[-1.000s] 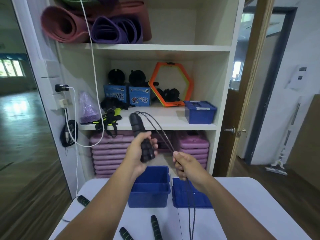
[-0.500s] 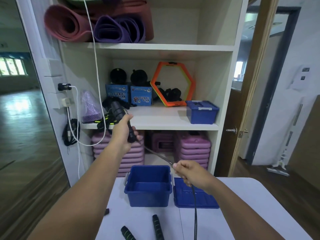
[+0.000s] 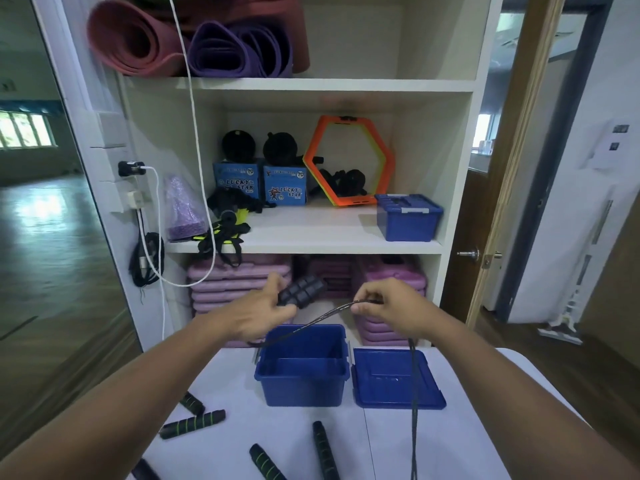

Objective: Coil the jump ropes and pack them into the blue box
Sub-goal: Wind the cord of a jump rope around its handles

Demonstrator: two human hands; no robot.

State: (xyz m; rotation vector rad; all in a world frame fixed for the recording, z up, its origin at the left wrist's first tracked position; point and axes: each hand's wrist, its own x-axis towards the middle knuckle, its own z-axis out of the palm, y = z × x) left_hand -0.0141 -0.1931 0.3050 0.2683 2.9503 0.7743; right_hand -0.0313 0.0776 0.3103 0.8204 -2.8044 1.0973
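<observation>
Coiling over blue box (image 3: 301,379) at far edge of desk (image 3: 467,445): my left hand (image 3: 254,315) grips black handles (image 3: 303,291), right hand (image 3: 386,306) pinches rope (image 3: 329,312). Risk I see: hanging tail (image 3: 413,382) drags across lid (image 3: 381,382), snags loose handles (image 3: 194,424) near front edge, tangling coil.

The white table (image 3: 388,445) carried an open blue box (image 3: 302,388), its lid (image 3: 391,379) flat just beside it on the right. Several black, green-striped rope handles (image 3: 192,424) lay scattered nearer.
</observation>
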